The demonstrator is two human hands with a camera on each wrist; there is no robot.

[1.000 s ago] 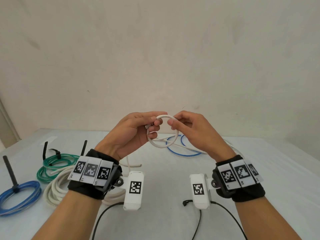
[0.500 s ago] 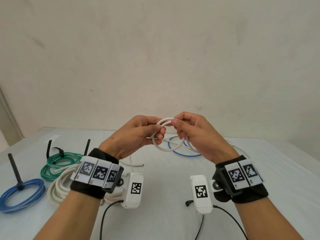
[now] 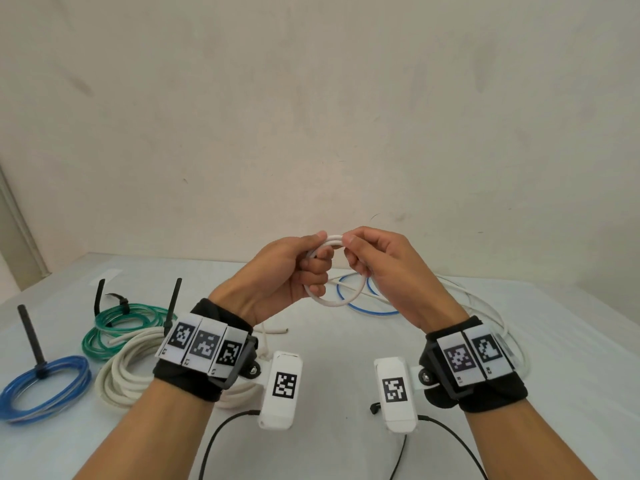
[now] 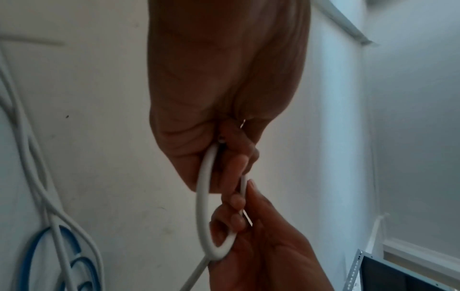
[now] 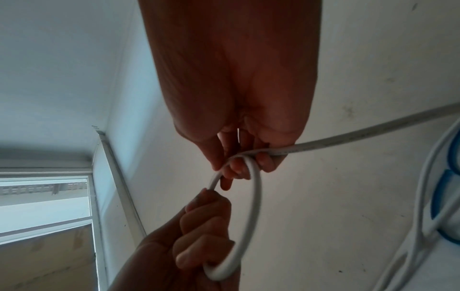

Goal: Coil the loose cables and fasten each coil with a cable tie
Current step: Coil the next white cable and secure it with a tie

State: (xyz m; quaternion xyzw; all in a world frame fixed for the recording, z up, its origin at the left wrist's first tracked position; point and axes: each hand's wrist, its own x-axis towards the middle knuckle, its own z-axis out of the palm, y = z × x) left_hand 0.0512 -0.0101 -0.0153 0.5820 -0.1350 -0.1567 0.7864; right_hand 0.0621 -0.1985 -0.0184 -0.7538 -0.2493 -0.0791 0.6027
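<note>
Second round loop (image 3: pixel 334 268) now in both hands.

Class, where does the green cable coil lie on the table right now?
In the head view, the green cable coil lies on the table's left side, behind the cream coil and right of the blue coil.

— How's my head feed? I see even, soft daylight, faint shadows on the table (image 3: pixel 329 445), lines bowing toward the edges.

— Clean. My wrist views are dimmer: palms backlit and dark, background cables blurred, bluish cast.
</note>
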